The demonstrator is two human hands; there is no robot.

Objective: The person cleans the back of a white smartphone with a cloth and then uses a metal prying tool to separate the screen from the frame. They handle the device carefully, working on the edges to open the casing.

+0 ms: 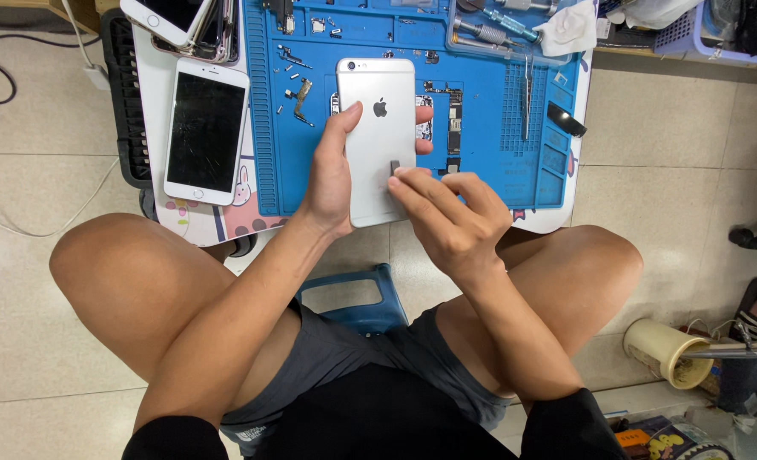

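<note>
My left hand (334,175) grips a silver phone (378,119) by its edges, back side up, over a blue repair mat (481,179). My right hand (448,217) pinches a small dark flat piece (395,166) against the lower part of the phone's back. A circuit board (453,115) lies on the mat just right of the phone, partly hidden by it.
A white phone (205,129) with a cracked dark screen lies left of the mat, with more phones (183,21) stacked above it. Tweezers (527,94), screwdrivers (502,25) and several small parts lie on the mat. A cup (664,349) lies on the tiled floor at right.
</note>
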